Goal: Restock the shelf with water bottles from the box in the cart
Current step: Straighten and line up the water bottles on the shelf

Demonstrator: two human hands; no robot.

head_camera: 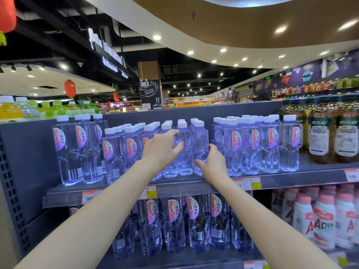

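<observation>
**Person: visible body, head view**

Two forearms and two hands, entering from the lower edge of the frame.

- Left hand (162, 147): bare, no glove, no ring seen, no watch or band at the wrist.
- Right hand (212, 164): bare, no glove, wrist likewise unadorned.
- Forearms: uncovered along their whole visible length; no sleeve, cuff or fabric edge in frame.
- Fingers: slender; nails too small to tell.
- Markings: no tattoos or plasters visible.
</observation>
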